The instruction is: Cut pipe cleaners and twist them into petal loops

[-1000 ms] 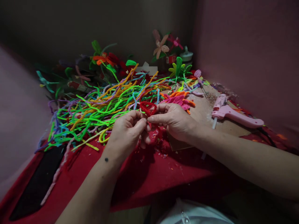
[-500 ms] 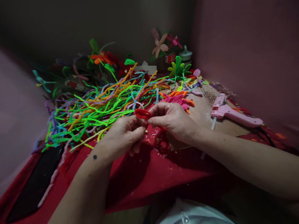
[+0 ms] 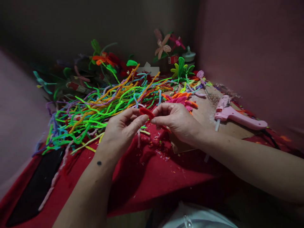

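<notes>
A small loop of red pipe cleaner (image 3: 146,112) is held up between my two hands, over the near edge of the pipe cleaner pile. My left hand (image 3: 124,128) pinches its left side with thumb and forefinger. On the other side, my right hand (image 3: 174,120) grips it between thumb and bent fingers. The fingertips of both hands nearly meet and cover part of the loop. Many green, orange, blue and purple pipe cleaners (image 3: 95,110) lie just behind my left hand. Pink and orange petals (image 3: 181,99) lie beyond my right hand.
A pink glue gun (image 3: 239,117) rests on a cardboard sheet (image 3: 204,114) at the right. The black flat object (image 3: 35,186) lies at the left on the red cloth (image 3: 152,190). Fuzzy flowers (image 3: 162,47) and a lidded jar (image 3: 189,57) stand at the back.
My left hand has turned and its fingers have risen to the red loop's left side. The loop is now tilted and more covered by fingers. My right hand has barely moved.
</notes>
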Available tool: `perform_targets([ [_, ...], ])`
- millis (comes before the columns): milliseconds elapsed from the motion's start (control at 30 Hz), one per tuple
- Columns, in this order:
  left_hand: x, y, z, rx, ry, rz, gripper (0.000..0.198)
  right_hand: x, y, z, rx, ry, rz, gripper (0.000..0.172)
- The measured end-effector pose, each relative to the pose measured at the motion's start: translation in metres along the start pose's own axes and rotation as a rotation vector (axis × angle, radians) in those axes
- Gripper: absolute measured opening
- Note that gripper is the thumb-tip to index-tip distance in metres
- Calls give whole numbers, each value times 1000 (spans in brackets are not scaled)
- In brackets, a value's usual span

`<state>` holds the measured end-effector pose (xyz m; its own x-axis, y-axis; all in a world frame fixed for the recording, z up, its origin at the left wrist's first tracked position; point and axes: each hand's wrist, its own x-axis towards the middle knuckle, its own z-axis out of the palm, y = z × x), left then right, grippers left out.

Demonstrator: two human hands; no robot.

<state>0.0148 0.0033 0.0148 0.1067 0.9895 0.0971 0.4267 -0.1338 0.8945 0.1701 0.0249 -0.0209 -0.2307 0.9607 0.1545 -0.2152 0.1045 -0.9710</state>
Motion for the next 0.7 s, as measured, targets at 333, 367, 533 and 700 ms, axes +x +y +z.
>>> perform_targets([
  [333, -2, -8, 6, -223, 66, -39, 10, -3, 1, 2, 64, -87, 183, 12],
  [367, -1, -9, 7, -237, 82, -46, 10, -3, 2, 2, 68, -87, 183, 13],
  [533, 0, -14, 8, -248, 171, 5, 9, -3, 2, 0, 22, -97, 111, 13],
  [700, 3, -15, 0, -333, -36, -56, 20, -5, -2, 0, -101, -136, 72, 13],
])
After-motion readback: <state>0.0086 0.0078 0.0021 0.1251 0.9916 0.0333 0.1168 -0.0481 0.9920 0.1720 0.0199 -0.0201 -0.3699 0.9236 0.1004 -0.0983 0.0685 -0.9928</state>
